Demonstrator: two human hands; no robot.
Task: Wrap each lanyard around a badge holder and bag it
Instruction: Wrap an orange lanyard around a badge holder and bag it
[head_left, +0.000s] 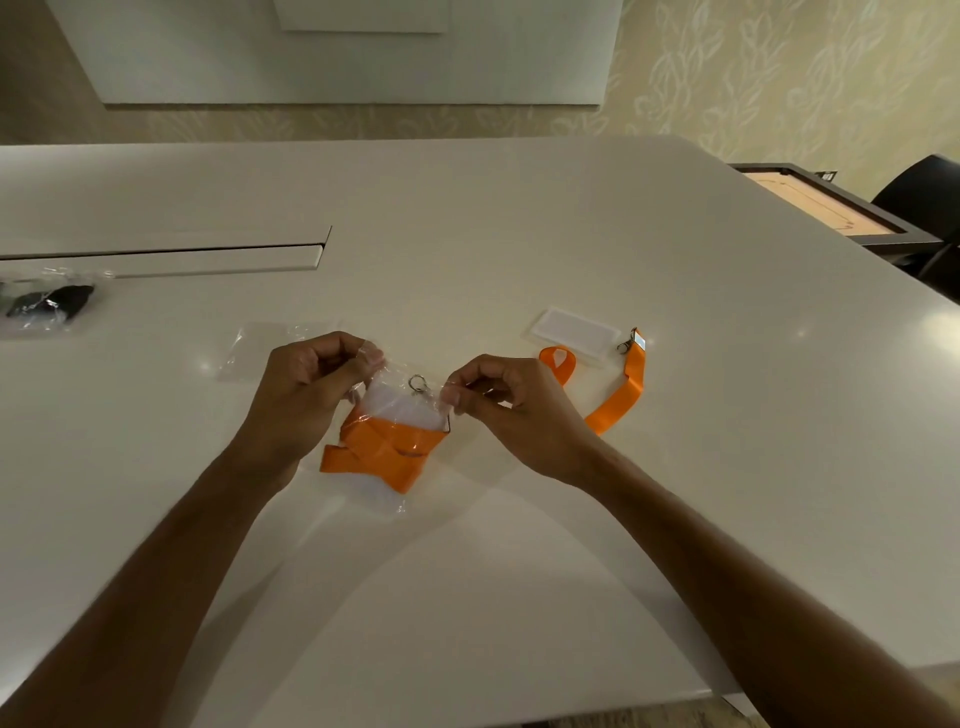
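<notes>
Head view, looking down over a white table (519, 249). Near the middle, 2 bare hands raised just above the surface, both at the mouth of a clear plastic bag (387, 493). Left hand (306, 400) with fingers curled, pinching the bag's upper left edge between thumb and fingertips; right hand (511, 415) likewise curled, pinching the upper right edge. Inside the bag, a white badge holder (400, 413) wrapped across its lower half by an orange lanyard (387, 454), with a metal ring clip (418, 384) showing at the top between the 2 hands; 1 loose orange end jutting out at lower left. Bag bottom resting on or just above the table, hard to tell which. To the right, well apart from the hands, a second badge holder (571, 330) lying flat, with a second orange lanyard (618, 400) unwrapped beside it, its metal clasp (626, 343) near the holder's right end and a loop near the right hand's knuckles. Left of the hands, an empty clear bag (260, 348) flat on the table. At the far left edge, a bagged dark bundle (49, 304), contents unclear. Beyond it, a long recessed slot (208, 257) in the tabletop. At upper right, a dark chair (924, 197) and a framed board (821, 208).
</notes>
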